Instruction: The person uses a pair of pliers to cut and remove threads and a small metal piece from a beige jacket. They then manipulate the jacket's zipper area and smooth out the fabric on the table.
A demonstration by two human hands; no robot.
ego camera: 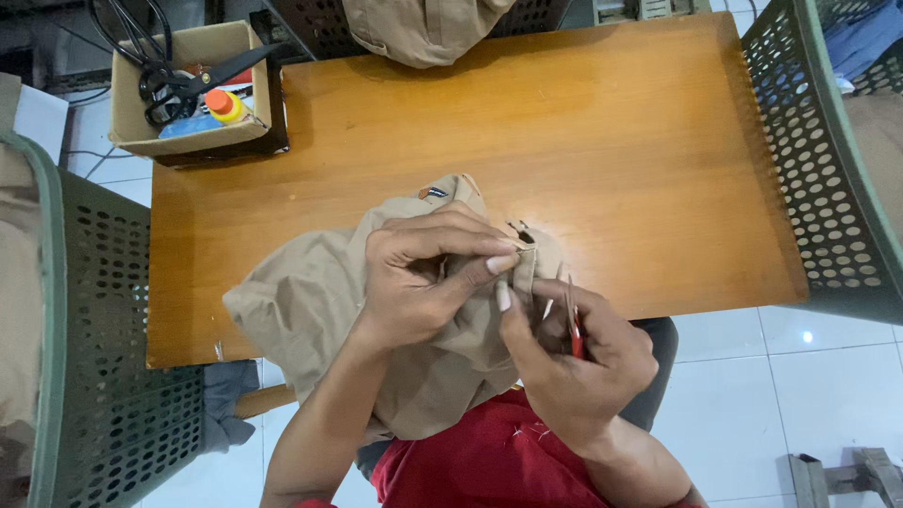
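Observation:
A khaki garment (310,301) is bunched over the near edge of the wooden table (527,132) and hangs into my lap. My left hand (423,282) grips a fold of it, thumb and fingers pinching the cloth near a small dark thread spot (519,229). My right hand (574,357) sits just right of that fold, holding a small red-handled thread snipper (574,325) with its metal tips pointing up toward the pinched cloth. The thumb of the right hand touches the fabric.
A cardboard box (132,113) at the table's far left corner holds black scissors (188,85) and an orange-capped bottle (226,105). Green perforated plastic crates (818,169) stand on both sides. More khaki cloth (423,28) lies at the far edge. White tiled floor lies below.

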